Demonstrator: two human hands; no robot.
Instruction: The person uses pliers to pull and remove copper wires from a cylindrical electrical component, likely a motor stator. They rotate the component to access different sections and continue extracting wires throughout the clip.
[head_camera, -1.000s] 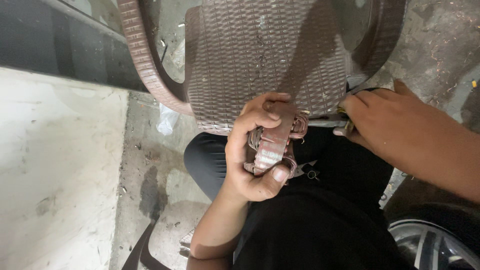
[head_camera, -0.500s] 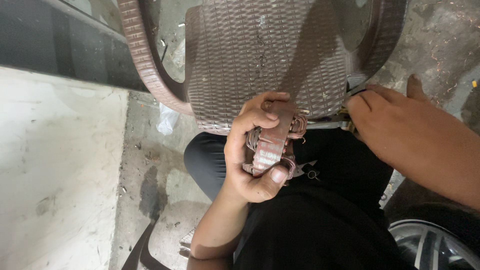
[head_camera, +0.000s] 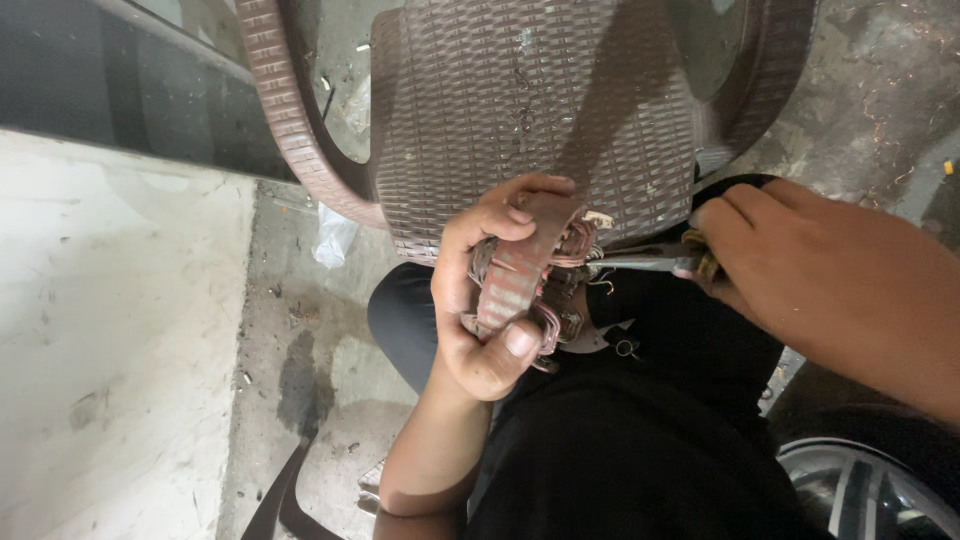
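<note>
My left hand (head_camera: 478, 300) grips a rusty ring-shaped motor stator (head_camera: 520, 272) with copper wire coils, held on edge over my lap. My thumb presses its lower rim and my fingers curl over the top. My right hand (head_camera: 800, 270) holds pliers (head_camera: 640, 263) with yellowish handles. The plier jaws point left and meet the copper windings on the stator's right side.
A brown woven plastic chair (head_camera: 520, 100) stands directly in front of me, its seat edge just behind the stator. My black trousers (head_camera: 620, 440) fill the lower middle. A pale concrete slab (head_camera: 110, 330) lies left, a wheel rim (head_camera: 860, 490) at lower right.
My right hand has slid slightly right and back, so more of the pliers' shaft shows between it and the stator. The left hand keeps the same grip.
</note>
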